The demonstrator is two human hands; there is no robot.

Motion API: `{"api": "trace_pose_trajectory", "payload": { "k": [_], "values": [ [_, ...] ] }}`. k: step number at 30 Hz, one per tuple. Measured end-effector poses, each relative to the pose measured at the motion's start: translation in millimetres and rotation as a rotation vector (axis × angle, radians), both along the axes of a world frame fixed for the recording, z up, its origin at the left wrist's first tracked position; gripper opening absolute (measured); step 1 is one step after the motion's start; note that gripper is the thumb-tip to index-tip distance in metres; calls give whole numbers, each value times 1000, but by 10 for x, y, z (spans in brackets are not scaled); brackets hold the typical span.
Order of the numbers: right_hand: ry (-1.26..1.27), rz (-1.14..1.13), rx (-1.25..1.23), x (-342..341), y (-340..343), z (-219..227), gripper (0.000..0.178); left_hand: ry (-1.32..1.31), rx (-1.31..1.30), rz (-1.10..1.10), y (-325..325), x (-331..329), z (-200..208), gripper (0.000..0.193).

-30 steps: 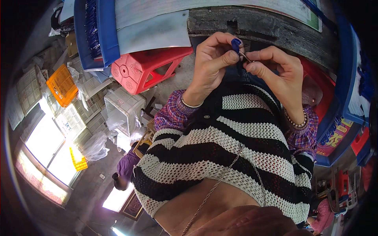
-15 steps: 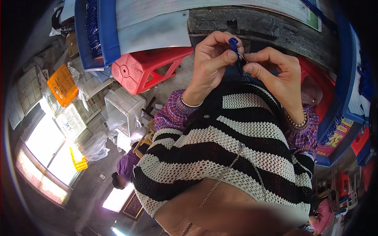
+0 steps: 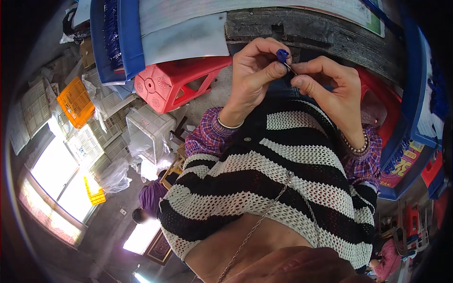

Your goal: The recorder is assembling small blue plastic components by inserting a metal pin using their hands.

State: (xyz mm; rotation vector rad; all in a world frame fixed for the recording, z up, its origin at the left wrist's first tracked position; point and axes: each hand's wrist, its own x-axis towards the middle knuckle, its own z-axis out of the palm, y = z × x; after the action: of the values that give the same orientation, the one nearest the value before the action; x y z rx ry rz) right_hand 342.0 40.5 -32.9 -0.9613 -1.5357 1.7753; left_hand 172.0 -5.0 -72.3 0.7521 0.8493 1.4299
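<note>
My left hand (image 3: 252, 73) pinches a small glossy blue piece (image 3: 282, 55) between thumb and fingertips; its exact kind is too small to make out. Close beside it, my right hand (image 3: 332, 85) has thumb and forefinger pressed together on a thin metallic strip (image 3: 292, 70). That strip runs from the right fingertips to the blue piece and seems to touch it. Both hands are raised in front of my body, near the edge of a dark wooden bench (image 3: 302, 33). The fingertips partly hide both parts.
At the left, a blue tray (image 3: 131, 37) holds many blue pieces, above a red plastic stool (image 3: 158, 87). Blue bins (image 3: 401, 181) with similar pieces stand at the right. Farther off are an orange crate (image 3: 75, 101), pale crates (image 3: 153, 122) and a person in purple (image 3: 150, 195).
The blue piece has turned and sunk slightly between my left fingertips, its end now facing up more. Both hands keep nearly the same place and grip.
</note>
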Motion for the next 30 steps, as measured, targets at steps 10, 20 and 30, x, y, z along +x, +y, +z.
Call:
{"api": "trace_pose_trajectory", "payload": {
  "k": [10,20,30],
  "values": [
    [37,-9,0,14,-19,0,15,26,27,5,-2,19,6,23],
    [15,-11,-7,19,-18,-17,15,15,10,11,-6,21,-18,23],
    [1,-12,5,-10,-12,-43,15,7,4,10,-13,-7,-48,23]
  ]
}}
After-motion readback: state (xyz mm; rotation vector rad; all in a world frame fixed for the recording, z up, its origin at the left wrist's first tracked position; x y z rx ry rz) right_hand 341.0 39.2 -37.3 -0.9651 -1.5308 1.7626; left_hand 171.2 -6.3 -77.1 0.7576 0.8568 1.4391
